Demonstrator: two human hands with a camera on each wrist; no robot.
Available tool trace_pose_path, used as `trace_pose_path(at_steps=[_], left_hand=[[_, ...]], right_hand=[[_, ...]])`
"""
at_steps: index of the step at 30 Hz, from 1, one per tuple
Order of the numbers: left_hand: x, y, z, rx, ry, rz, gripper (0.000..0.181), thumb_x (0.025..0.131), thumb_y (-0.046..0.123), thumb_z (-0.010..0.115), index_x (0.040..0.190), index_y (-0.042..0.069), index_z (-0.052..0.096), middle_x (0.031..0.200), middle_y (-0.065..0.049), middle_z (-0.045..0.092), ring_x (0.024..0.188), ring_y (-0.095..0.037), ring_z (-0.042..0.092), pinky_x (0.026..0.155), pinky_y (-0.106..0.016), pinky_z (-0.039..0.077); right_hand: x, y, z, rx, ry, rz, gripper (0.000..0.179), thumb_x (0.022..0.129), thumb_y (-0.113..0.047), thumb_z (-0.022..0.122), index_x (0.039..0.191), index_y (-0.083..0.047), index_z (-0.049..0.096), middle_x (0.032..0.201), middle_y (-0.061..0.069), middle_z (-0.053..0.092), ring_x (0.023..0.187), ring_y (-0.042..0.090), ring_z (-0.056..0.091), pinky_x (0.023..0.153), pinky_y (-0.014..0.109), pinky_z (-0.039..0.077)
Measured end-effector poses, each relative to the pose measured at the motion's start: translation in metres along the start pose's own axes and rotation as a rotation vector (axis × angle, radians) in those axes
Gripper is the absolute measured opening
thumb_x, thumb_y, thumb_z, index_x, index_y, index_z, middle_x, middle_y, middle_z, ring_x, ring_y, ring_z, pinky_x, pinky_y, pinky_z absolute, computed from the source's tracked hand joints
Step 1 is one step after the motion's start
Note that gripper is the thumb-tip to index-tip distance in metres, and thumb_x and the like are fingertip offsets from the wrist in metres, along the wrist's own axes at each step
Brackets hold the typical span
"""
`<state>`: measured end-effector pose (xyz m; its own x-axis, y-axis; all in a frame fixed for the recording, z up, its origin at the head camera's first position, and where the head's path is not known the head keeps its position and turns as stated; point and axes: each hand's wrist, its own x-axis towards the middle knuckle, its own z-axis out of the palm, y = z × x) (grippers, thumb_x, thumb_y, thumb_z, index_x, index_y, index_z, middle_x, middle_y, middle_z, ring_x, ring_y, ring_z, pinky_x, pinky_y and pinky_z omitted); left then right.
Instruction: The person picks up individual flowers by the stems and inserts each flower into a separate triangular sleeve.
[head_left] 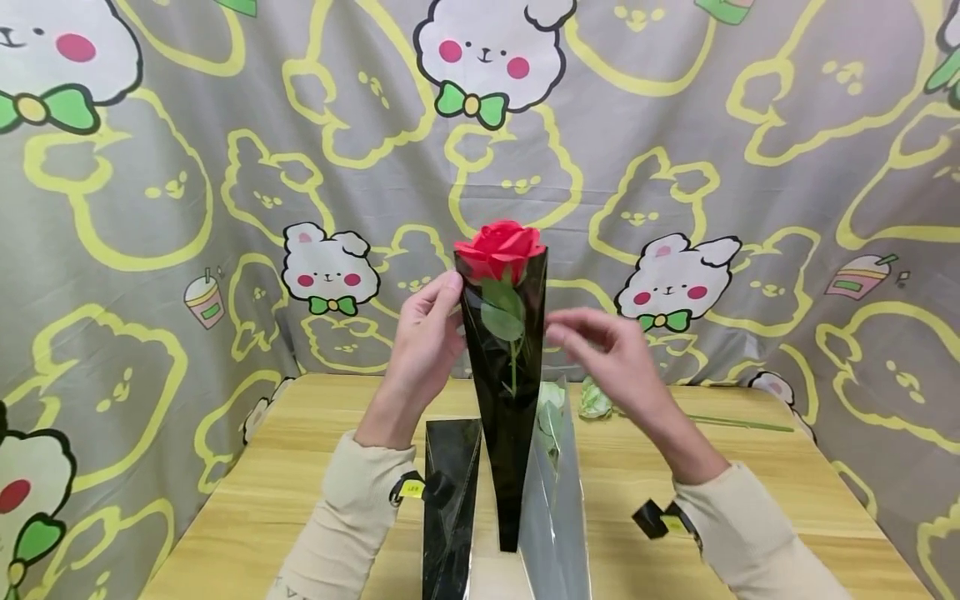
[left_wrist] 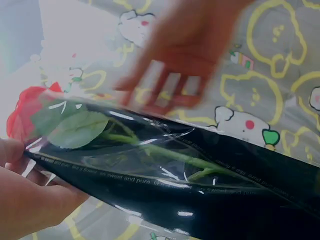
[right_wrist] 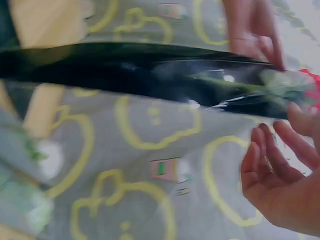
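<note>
A red rose (head_left: 501, 248) with a green stem and leaf stands in a tapered black flower sleeve (head_left: 504, 467) with a clear front, held upright above the table. At the sleeve's upper left edge, my left hand (head_left: 429, 333) pinches the film between thumb and fingers. My right hand (head_left: 611, 346) is beside the opposite edge, its fingers loosely bent and gripping nothing. In the left wrist view the right hand (left_wrist: 185, 60) is blurred; whether it touches the film cannot be told. The right wrist view shows the rose's head (right_wrist: 312, 90) only partly.
On the wooden table (head_left: 300, 500) lies another black sleeve (head_left: 450, 508), left of the held one. To the right is a grey sleeve (head_left: 562, 517) with a pale rose inside. A loose pale green rose (head_left: 595, 400) lies farther back, and a patterned curtain (head_left: 517, 175) hangs behind.
</note>
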<state>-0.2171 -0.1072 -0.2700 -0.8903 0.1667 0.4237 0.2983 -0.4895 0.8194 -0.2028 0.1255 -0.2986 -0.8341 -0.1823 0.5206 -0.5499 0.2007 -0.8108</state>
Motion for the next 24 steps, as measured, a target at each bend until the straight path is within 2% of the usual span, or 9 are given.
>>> trace_pose_path(at_steps=[4, 6, 9, 11, 13, 16, 19, 21, 24], left_hand=[[-0.004, -0.002, 0.002, 0.059, -0.062, 0.001, 0.032, 0.111, 0.017, 0.046, 0.135, 0.006, 0.064, 0.125, -0.006, 0.062, 0.101, -0.021, 0.06, 0.08, -0.039, 0.055], [-0.005, -0.001, 0.003, 0.09, -0.077, 0.008, 0.037, 0.111, 0.017, 0.046, 0.144, 0.003, 0.057, 0.132, -0.009, 0.06, 0.107, -0.022, 0.06, 0.084, -0.041, 0.055], [-0.005, 0.0, 0.005, 0.142, -0.089, 0.003, 0.043, 0.112, 0.021, 0.044, 0.152, 0.007, 0.049, 0.146, -0.006, 0.055, 0.12, -0.022, 0.059, 0.091, -0.043, 0.054], [-0.004, 0.001, 0.005, 0.16, -0.097, -0.017, 0.043, 0.113, 0.023, 0.042, 0.153, 0.008, 0.048, 0.146, -0.005, 0.054, 0.123, -0.022, 0.058, 0.093, -0.043, 0.053], [-0.003, 0.003, 0.004, 0.156, -0.098, -0.046, 0.039, 0.113, 0.025, 0.04, 0.145, 0.007, 0.054, 0.14, -0.006, 0.057, 0.119, -0.022, 0.06, 0.091, -0.041, 0.054], [-0.002, 0.005, 0.004, 0.117, -0.074, -0.079, 0.029, 0.113, 0.023, 0.041, 0.115, 0.005, 0.064, 0.118, -0.007, 0.059, 0.102, -0.021, 0.06, 0.082, -0.037, 0.053], [0.0, 0.008, 0.003, 0.081, -0.04, -0.081, 0.03, 0.112, 0.02, 0.042, 0.09, 0.008, 0.059, 0.107, -0.006, 0.055, 0.092, -0.02, 0.056, 0.076, -0.035, 0.049], [-0.001, 0.009, 0.004, 0.104, -0.048, -0.075, 0.032, 0.113, 0.021, 0.042, 0.086, 0.009, 0.055, 0.106, -0.005, 0.054, 0.093, -0.02, 0.055, 0.077, -0.037, 0.048], [-0.003, 0.009, 0.005, 0.172, -0.087, -0.053, 0.028, 0.113, 0.022, 0.04, 0.095, 0.012, 0.059, 0.114, -0.004, 0.054, 0.101, -0.02, 0.056, 0.082, -0.041, 0.049]], right_hand=[[0.022, -0.018, 0.001, 0.07, 0.102, -0.049, 0.018, 0.096, -0.013, 0.075, 0.106, 0.001, 0.077, 0.093, 0.01, 0.075, 0.079, 0.019, 0.07, 0.069, 0.029, 0.059], [0.027, -0.024, 0.005, 0.079, 0.108, -0.052, 0.016, 0.095, -0.011, 0.076, 0.104, 0.002, 0.076, 0.093, 0.009, 0.076, 0.078, 0.018, 0.071, 0.069, 0.031, 0.059], [0.026, -0.03, 0.01, 0.047, 0.108, -0.079, 0.014, 0.095, -0.011, 0.076, 0.103, 0.001, 0.076, 0.094, 0.01, 0.076, 0.075, 0.015, 0.071, 0.069, 0.033, 0.06], [0.025, -0.03, 0.011, 0.028, 0.119, -0.113, 0.013, 0.095, -0.011, 0.075, 0.102, 0.0, 0.077, 0.094, 0.01, 0.076, 0.074, 0.016, 0.071, 0.068, 0.032, 0.06], [0.024, -0.03, 0.012, 0.007, 0.14, -0.151, 0.011, 0.095, -0.01, 0.075, 0.101, -0.001, 0.077, 0.091, 0.01, 0.076, 0.072, 0.016, 0.07, 0.065, 0.029, 0.058], [0.023, -0.027, 0.011, -0.003, 0.166, -0.179, 0.01, 0.095, -0.009, 0.075, 0.099, 0.0, 0.078, 0.088, 0.012, 0.075, 0.071, 0.014, 0.07, 0.063, 0.026, 0.057], [0.022, -0.027, 0.009, 0.009, 0.178, -0.169, 0.009, 0.094, -0.008, 0.076, 0.098, 0.0, 0.078, 0.086, 0.013, 0.075, 0.07, 0.014, 0.07, 0.064, 0.027, 0.058], [0.023, -0.028, 0.009, 0.015, 0.164, -0.153, 0.01, 0.095, -0.009, 0.076, 0.099, -0.001, 0.078, 0.088, 0.013, 0.075, 0.072, 0.015, 0.071, 0.066, 0.03, 0.059], [0.024, -0.031, 0.009, 0.013, 0.155, -0.129, 0.013, 0.095, -0.012, 0.075, 0.102, -0.001, 0.078, 0.092, 0.012, 0.076, 0.075, 0.016, 0.072, 0.069, 0.031, 0.06]])
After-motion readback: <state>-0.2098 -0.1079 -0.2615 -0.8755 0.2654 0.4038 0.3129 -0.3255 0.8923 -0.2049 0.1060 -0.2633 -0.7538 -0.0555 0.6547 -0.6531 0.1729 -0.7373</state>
